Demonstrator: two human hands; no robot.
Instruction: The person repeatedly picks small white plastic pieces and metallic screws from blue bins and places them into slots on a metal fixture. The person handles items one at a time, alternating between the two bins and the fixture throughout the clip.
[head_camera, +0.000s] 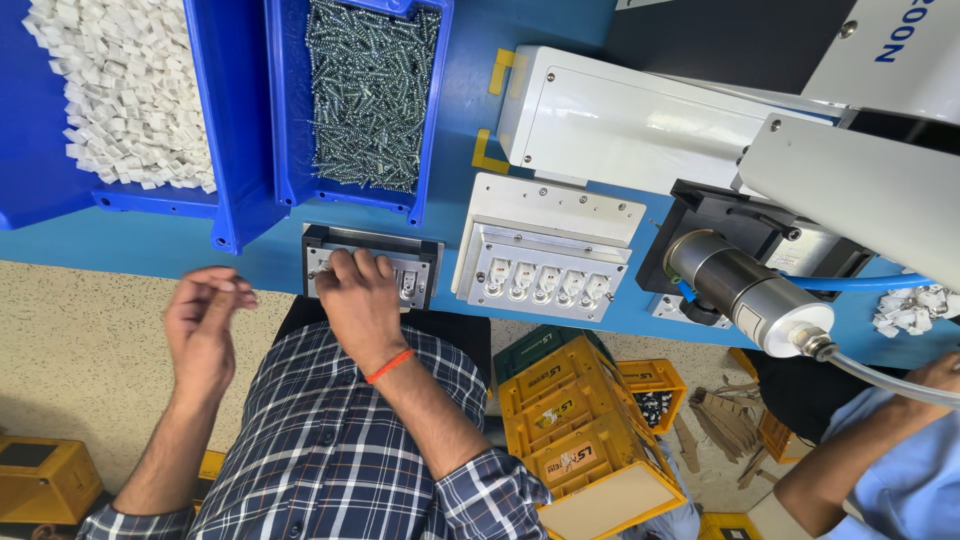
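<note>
My right hand (358, 295), with an orange band at the wrist, lies over a small grey metal fixture (420, 268) at the blue bench's near edge, its bent fingers pressing on the fixture's top. A white part sits in the fixture slot just right of the fingers. My left hand (203, 322) hovers off the bench edge to the left, touching nothing on the bench. Its fingers are curled toward the thumb, and I cannot see whether anything is between them.
A blue bin of small white pieces (130, 95) and a blue bin of screws (368, 95) stand behind the fixture. To the right are a white jig with several sockets (545, 250), a white machine (640, 125) and a metal cylinder with a hose (745, 290). Another person's arm (880, 440) is at the lower right. Yellow crates (575, 430) are below.
</note>
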